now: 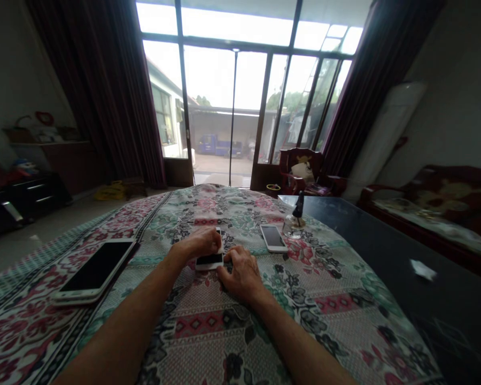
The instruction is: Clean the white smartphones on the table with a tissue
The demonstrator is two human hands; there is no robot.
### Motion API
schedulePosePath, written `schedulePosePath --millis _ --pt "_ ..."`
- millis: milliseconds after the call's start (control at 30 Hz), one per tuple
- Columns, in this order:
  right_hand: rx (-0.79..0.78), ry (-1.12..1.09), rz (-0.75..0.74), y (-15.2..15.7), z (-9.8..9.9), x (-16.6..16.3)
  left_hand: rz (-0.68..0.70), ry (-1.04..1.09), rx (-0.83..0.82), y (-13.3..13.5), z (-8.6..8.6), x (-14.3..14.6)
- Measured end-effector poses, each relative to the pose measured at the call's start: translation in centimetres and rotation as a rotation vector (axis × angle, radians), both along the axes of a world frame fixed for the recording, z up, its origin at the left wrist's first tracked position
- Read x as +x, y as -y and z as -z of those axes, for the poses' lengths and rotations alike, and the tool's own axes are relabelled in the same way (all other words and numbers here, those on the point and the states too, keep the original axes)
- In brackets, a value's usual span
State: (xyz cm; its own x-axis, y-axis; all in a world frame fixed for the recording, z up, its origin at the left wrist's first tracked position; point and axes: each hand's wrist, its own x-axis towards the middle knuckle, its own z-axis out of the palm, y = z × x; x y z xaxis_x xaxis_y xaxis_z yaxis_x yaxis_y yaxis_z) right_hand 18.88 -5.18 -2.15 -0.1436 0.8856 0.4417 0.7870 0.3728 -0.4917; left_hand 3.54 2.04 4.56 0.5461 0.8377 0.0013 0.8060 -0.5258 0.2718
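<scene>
A white smartphone [209, 261] with a dark screen lies on the patterned tablecloth between my hands. My right hand [243, 271] grips its right end, thumb at the near edge and fingers at the far one. Over the phone's far side, my left hand [198, 243] has its fingers curled and pressed together. Something white shows beside those fingertips; what it is, I cannot make out. To the right rests another white smartphone [273, 238] with a grey screen. Beside it stands a clear bottle [294, 225] with a black top.
On the left lies a large white phone or tablet [96, 270] with a black screen. The floral tablecloth [208, 353] covers the round table. A dark table [369, 235] adjoins on the right, bearing a crumpled white piece [424, 270]. Beyond are glass doors and a wooden chair [300, 166].
</scene>
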Motion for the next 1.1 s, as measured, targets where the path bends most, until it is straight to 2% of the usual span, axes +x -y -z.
schedulePosePath --millis 133,267,367,500,600,833,1033,1100 --pt "-0.006 -0.007 -0.002 0.0 0.0 0.0 -0.014 0.053 -0.027 -0.1 0.6 -2.7" --pt "0.001 -0.010 -0.004 0.0 0.1 0.0 -0.012 0.080 0.010 0.9 0.8 -5.1" --pt "0.001 -0.013 -0.003 0.0 0.1 0.0 0.029 0.107 0.077 1.6 1.3 -4.5" --pt "-0.028 -0.004 -0.002 0.1 -0.1 0.0 0.079 0.171 0.168 1.0 2.8 -1.9" --pt "-0.043 0.004 -0.005 0.2 -0.2 0.1 0.042 0.226 0.220 0.1 3.5 -1.5" --pt "-0.037 -0.001 -0.004 0.1 -0.3 0.0 -0.113 0.221 0.258 0.4 3.7 -5.0" --pt "-0.045 0.022 0.009 0.2 -0.5 0.0 -0.005 0.154 0.269 0.7 3.7 -2.1" --pt "-0.043 0.027 0.004 0.1 -0.5 0.0 -0.022 0.132 0.269 0.4 3.5 -1.1"
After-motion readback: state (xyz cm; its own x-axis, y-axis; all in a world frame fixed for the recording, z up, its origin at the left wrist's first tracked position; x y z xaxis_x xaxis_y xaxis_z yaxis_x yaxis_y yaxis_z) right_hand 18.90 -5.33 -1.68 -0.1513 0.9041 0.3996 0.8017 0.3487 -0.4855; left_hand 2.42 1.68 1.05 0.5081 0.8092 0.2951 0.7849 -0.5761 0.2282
